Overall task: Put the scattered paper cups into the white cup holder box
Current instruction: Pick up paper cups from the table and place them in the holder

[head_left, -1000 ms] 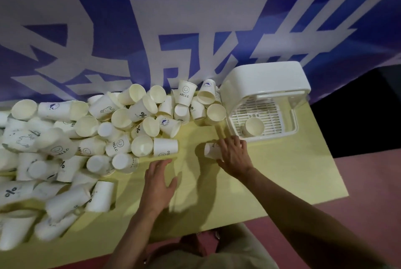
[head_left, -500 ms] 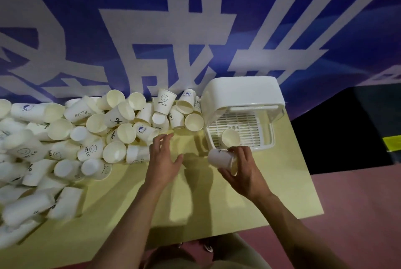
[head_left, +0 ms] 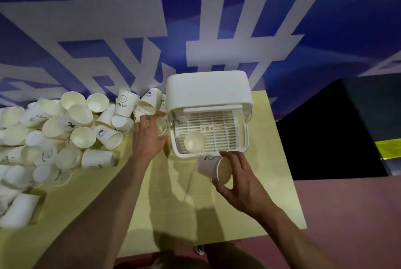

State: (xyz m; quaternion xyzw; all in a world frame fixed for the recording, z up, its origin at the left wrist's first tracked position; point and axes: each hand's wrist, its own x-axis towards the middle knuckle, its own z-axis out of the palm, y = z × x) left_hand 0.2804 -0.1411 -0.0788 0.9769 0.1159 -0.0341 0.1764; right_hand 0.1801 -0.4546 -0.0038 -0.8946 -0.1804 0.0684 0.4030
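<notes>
A white cup holder box [head_left: 208,92] stands at the back of the yellow table [head_left: 186,208], its front open over a slatted tray with one cup [head_left: 194,141] inside. My right hand [head_left: 238,179] grips a paper cup [head_left: 213,167] on its side, just in front of the tray's front rim. My left hand [head_left: 149,136] reaches into the pile of scattered paper cups [head_left: 82,129] beside the box's left wall, fingers curling round a cup [head_left: 161,126] there; the grip is partly hidden.
Several cups cover the table's left half up to a blue and white banner [head_left: 130,29]. The table's right edge drops to a pink floor [head_left: 347,225] and a dark block [head_left: 338,129] at the right.
My right hand has carried its cup up to the tray's front rim. My left hand has moved forward and right to the cups beside the box. The view has shifted right.
</notes>
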